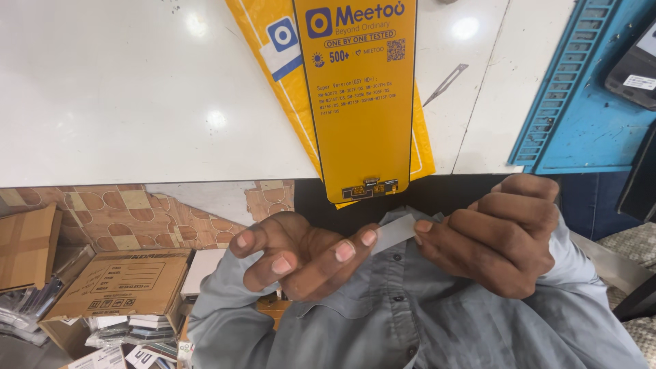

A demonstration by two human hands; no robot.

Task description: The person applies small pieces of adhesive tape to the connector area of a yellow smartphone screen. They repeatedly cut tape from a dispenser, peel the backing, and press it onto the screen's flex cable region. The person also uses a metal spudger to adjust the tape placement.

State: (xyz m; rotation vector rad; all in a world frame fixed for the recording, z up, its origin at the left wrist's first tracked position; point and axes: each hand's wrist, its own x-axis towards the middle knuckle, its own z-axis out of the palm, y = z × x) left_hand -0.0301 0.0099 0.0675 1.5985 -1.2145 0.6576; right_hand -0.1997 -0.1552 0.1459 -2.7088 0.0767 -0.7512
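My left hand point(301, 256) and my right hand point(502, 236) are held close to my chest, below the white counter's edge. Together they pinch a small pale grey strip point(393, 234), the left fingertips on its left end and the right thumb and forefinger on its right end. Just above them a long yellow phone-screen protector with a black border point(359, 102) hangs over the counter edge. It lies on a yellow and white packet point(277, 51).
A thin metal blade point(445, 83) lies on the white counter point(123, 96) to the right of the protector. A blue work mat point(588, 102) with a dark device point(635, 68) fills the far right. Cardboard boxes point(123, 283) and stacked packets sit on the floor at lower left.
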